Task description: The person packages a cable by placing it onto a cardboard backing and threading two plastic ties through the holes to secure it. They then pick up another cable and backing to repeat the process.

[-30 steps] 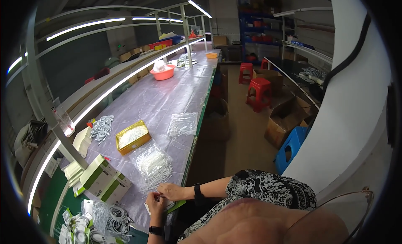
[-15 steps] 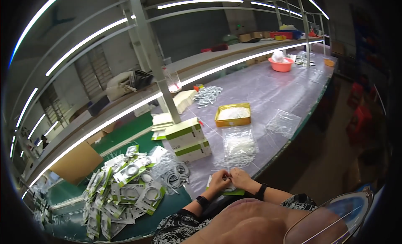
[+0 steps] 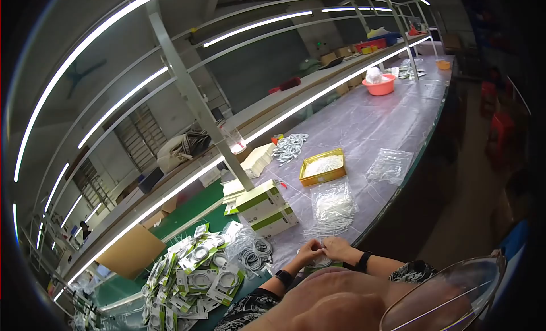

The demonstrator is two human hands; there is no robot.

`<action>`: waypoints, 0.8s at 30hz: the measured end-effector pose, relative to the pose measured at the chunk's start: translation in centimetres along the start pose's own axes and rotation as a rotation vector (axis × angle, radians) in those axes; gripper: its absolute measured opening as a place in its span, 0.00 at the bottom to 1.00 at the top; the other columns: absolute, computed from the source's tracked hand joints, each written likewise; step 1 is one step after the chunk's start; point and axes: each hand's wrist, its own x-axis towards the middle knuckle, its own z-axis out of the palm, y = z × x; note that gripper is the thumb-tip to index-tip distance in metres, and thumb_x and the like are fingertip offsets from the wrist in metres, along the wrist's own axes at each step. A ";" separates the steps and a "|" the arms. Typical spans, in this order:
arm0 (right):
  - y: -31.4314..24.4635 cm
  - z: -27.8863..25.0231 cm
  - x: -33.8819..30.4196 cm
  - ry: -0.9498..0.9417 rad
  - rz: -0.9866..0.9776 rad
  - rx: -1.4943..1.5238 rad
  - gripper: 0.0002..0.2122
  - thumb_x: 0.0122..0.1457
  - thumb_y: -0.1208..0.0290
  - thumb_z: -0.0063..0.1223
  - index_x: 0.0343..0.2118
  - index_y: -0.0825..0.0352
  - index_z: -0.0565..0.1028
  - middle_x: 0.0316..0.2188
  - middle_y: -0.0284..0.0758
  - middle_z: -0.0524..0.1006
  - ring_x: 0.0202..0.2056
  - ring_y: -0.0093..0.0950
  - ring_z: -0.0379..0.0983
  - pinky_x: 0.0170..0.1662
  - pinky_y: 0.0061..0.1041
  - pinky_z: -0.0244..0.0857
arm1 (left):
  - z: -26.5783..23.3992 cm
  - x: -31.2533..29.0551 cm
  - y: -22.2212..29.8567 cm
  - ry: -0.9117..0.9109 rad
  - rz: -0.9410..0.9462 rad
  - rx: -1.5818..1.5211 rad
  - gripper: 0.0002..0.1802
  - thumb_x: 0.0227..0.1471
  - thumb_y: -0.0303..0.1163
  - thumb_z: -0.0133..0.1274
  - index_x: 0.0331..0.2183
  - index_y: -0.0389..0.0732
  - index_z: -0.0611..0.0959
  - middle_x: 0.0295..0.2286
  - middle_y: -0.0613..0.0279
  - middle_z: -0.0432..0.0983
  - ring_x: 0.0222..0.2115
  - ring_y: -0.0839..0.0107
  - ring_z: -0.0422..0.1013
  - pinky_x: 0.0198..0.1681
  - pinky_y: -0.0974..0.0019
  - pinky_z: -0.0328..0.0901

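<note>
My left hand point(image 3: 307, 252) and my right hand point(image 3: 339, 249) meet at the table's near edge, fingertips pinched close together. What lies between the fingers is too small to make out. Just beneath them is a pale coiled cable point(image 3: 322, 260) on a green-and-white card, partly covered by the hands. Beyond the fingers, thin white ties point(image 3: 329, 226) spill from a clear plastic bag point(image 3: 333, 201). A heap of carded, coiled cables point(image 3: 200, 280) lies to the left, with loose grey cables point(image 3: 254, 253) in clear plastic beside it.
Stacked white-and-green boxes point(image 3: 267, 209) stand left of the bag, near a metal post point(image 3: 200, 106). A yellow tray point(image 3: 323, 167) holds small white pieces. Further off are clear bags point(image 3: 391, 165), bundled cables point(image 3: 291, 147) and a red basin point(image 3: 379, 86). Brown cardboard point(image 3: 129, 248) leans at left.
The view has tilted and shifted, so the table's things sit lower and farther right. My hands stay together over the carded cable, fingers still pinched.
</note>
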 end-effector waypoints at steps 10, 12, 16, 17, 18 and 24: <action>0.4 0.4 -0.9 0.096 -0.040 0.119 0.09 0.51 0.65 0.51 0.29 0.65 0.71 0.30 0.43 0.73 0.33 0.44 0.72 0.36 0.40 0.66 | 1.0 0.4 -1.7 0.143 0.111 0.131 0.11 0.39 0.32 0.58 0.25 0.39 0.74 0.17 0.66 0.67 0.19 0.78 0.63 0.23 0.71 0.59; -0.3 0.3 -1.4 0.140 -0.019 0.104 0.07 0.51 0.67 0.51 0.28 0.65 0.70 0.29 0.43 0.72 0.33 0.44 0.72 0.35 0.39 0.66 | 1.2 0.3 -1.8 0.186 0.124 0.070 0.11 0.37 0.32 0.58 0.23 0.38 0.74 0.17 0.65 0.67 0.19 0.77 0.63 0.23 0.71 0.59; -0.5 -0.1 -1.7 0.127 -0.030 0.046 0.06 0.50 0.70 0.50 0.28 0.67 0.70 0.29 0.43 0.71 0.33 0.43 0.72 0.34 0.37 0.67 | 2.3 -0.5 0.5 0.264 0.115 0.109 0.09 0.36 0.31 0.56 0.23 0.37 0.75 0.17 0.64 0.67 0.18 0.77 0.62 0.22 0.71 0.59; -0.3 -0.1 -1.9 0.120 -0.026 0.048 0.06 0.50 0.70 0.50 0.28 0.67 0.70 0.29 0.43 0.71 0.33 0.43 0.72 0.34 0.37 0.67 | 2.2 -0.6 0.2 0.262 0.108 0.105 0.09 0.36 0.31 0.56 0.23 0.37 0.75 0.17 0.64 0.67 0.18 0.77 0.62 0.22 0.71 0.59; -0.1 0.1 -2.0 0.157 -0.094 0.086 0.06 0.50 0.71 0.49 0.28 0.67 0.70 0.30 0.44 0.71 0.33 0.43 0.72 0.34 0.37 0.67 | 2.0 -0.5 -0.2 0.244 0.131 0.109 0.09 0.36 0.30 0.55 0.22 0.37 0.75 0.17 0.64 0.67 0.18 0.77 0.63 0.22 0.72 0.59; 0.5 -0.3 -2.1 0.215 -0.301 0.141 0.06 0.53 0.71 0.48 0.28 0.68 0.69 0.28 0.43 0.70 0.31 0.43 0.72 0.34 0.37 0.67 | 1.3 -1.3 0.6 0.168 0.209 0.119 0.07 0.34 0.28 0.52 0.22 0.37 0.74 0.17 0.61 0.67 0.18 0.73 0.64 0.22 0.70 0.60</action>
